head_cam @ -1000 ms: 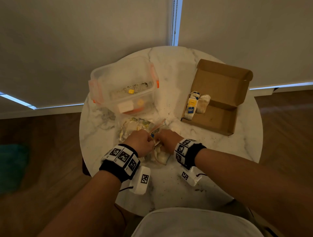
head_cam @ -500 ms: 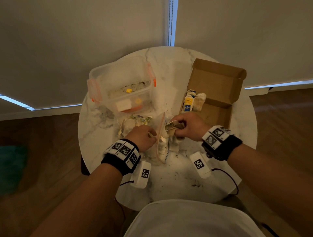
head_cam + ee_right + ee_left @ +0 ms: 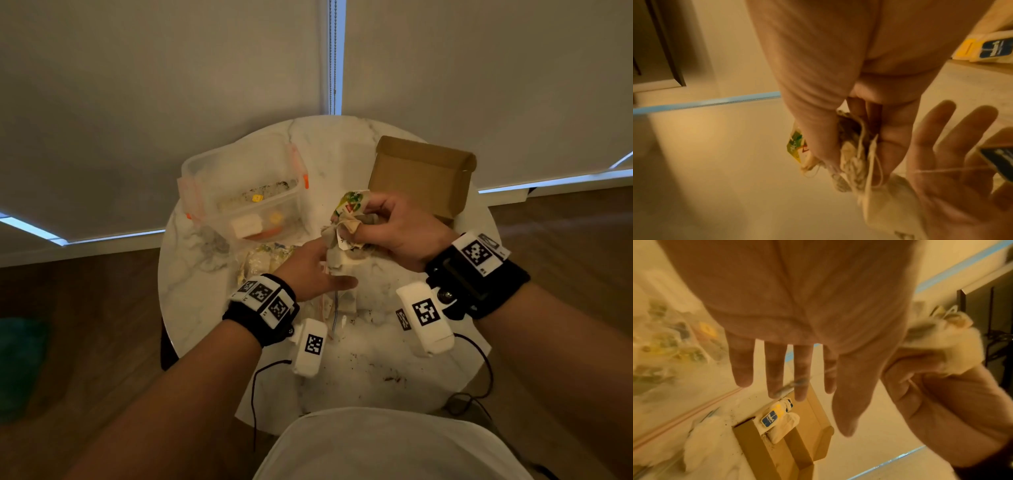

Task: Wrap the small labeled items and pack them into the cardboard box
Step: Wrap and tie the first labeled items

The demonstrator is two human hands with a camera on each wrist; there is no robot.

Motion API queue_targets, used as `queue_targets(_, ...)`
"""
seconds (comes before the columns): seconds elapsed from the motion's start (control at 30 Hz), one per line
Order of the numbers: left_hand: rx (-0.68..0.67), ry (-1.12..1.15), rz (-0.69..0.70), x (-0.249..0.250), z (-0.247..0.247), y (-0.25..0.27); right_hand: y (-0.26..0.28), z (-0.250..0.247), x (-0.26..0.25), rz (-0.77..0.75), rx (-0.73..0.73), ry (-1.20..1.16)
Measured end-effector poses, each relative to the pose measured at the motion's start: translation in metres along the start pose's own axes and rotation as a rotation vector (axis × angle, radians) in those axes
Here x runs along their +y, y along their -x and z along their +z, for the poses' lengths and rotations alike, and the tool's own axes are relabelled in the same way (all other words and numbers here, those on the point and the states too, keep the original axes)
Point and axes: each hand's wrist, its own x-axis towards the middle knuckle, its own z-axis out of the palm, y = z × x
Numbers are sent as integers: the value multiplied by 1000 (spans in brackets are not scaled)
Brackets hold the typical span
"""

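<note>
nearest, at 6 o'clock, a pale cushion (image 3: 394, 445) sits against the near rim of the round marble table (image 3: 191, 291). just beyond it the left hand (image 3: 310, 270) hangs over the table's middle with its fingers straight and spread, gripping nothing, though a thin string runs across the fingers (image 3: 777, 369) in the left wrist view. under it lie crumpled wrappers and a clear bag (image 3: 267, 262) of printed sachets.

toward 1 o'clock the right hand (image 3: 400, 233) is raised above the table, fingers curled tight around a bunch of tea bags (image 3: 346, 226) with strings and a green and red paper tag (image 3: 351, 202).

farther, at 11 o'clock, a clear plastic container (image 3: 239, 192) with orange clips holds a pale block, something orange and dark crumbs. at 1 o'clock the cardboard box (image 3: 421, 174) stands open, lid up; inside it, against one end wall, lie two wrapped tea bags (image 3: 777, 418), one with a blue and yellow label.
</note>
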Motion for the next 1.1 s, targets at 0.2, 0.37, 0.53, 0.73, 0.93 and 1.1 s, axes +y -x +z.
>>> queue_targets(0.2, 33, 155, -81, 6, 4, 7, 4, 7, -14, -43, -32, -44)
queue_targets(0.37, -95, 791, -177, 8, -6, 20, 7, 5, -11, -32, 32, 139)
queue_targets(0.53, -232, 1090, 43, 4, -5, 30, 8, 10, 2, -23, 65, 357)
queue_targets(0.73, 29, 1073, -105, 20, 8, 31, 9, 20, 20, -53, 104, 517)
queue_targets(0.93, 130, 1045, -178, 24, 13, 28, 9, 22, 32, -97, 162, 677)
queue_targets(1.1, 153, 996, -213, 23, 13, 25, 10, 19, 32, -47, 150, 793)
